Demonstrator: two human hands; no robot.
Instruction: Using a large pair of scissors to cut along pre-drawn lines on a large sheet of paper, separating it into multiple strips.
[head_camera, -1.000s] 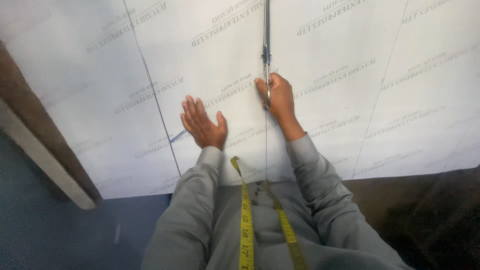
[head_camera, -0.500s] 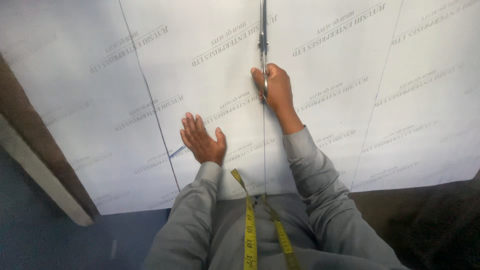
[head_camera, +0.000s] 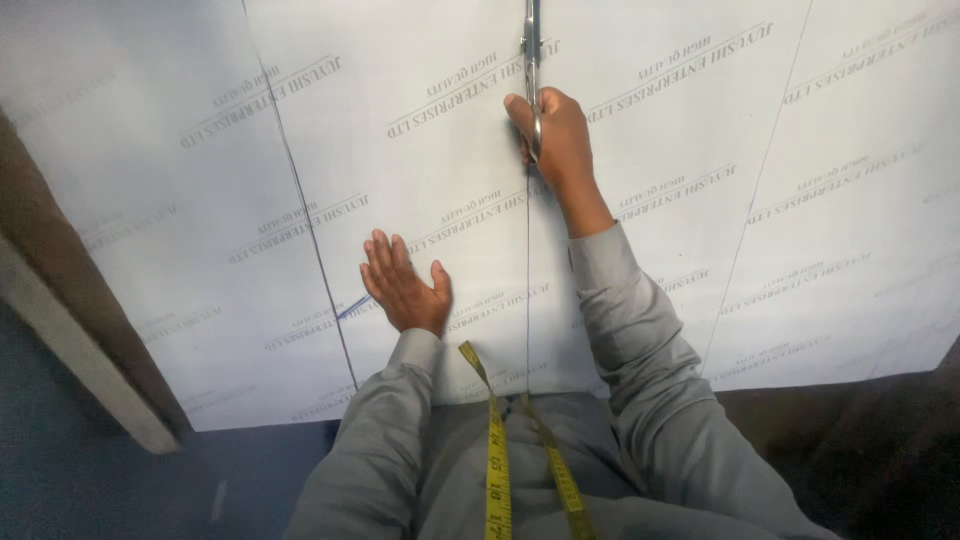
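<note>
Already a cut runs up the white sheet (head_camera: 420, 150) to the scissors (head_camera: 531, 60) clamped in the right hand (head_camera: 555, 140). Farther sheet remains uncut, while the left hand (head_camera: 405, 290) lies flat, fingers spread.

Steel scissors (head_camera: 532, 60) upright along white sheet's (head_camera: 400, 150) cut line

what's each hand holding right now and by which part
Right hand grips slim metal scissors by the handles. Left hand holds nothing, lying flat on the large white printed sheet.
</note>
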